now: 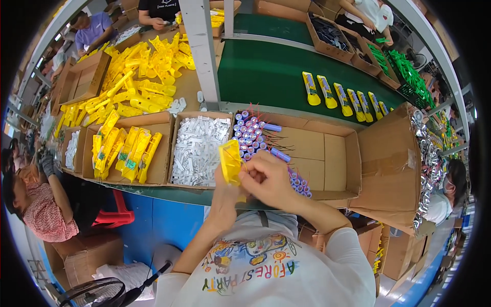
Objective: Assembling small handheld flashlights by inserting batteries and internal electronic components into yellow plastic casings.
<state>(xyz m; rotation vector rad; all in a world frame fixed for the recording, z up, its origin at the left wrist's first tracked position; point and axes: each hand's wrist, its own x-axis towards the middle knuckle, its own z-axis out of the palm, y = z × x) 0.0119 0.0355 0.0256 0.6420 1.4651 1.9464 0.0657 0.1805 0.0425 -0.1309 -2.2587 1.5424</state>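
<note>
L grip (223, 200) clamped on ylw shell (230, 161), R grip (269, 176) unclear; boxes (310, 153) w/ purple cells (250, 137), wht pcs (200, 148).

We count two hands (268, 176) at one yellow shell (230, 162), at least seven yellow pieces (342, 100) in line, one battery box (335, 161), one red stool (116, 216).

Bare forearms (320, 214) angle inward, right hand (272, 178) with curled fingers (252, 179) just beside the left hand (224, 198)

Lettering (249, 276) marks a white shirt (322, 276) and black shirt (153, 7).
</note>
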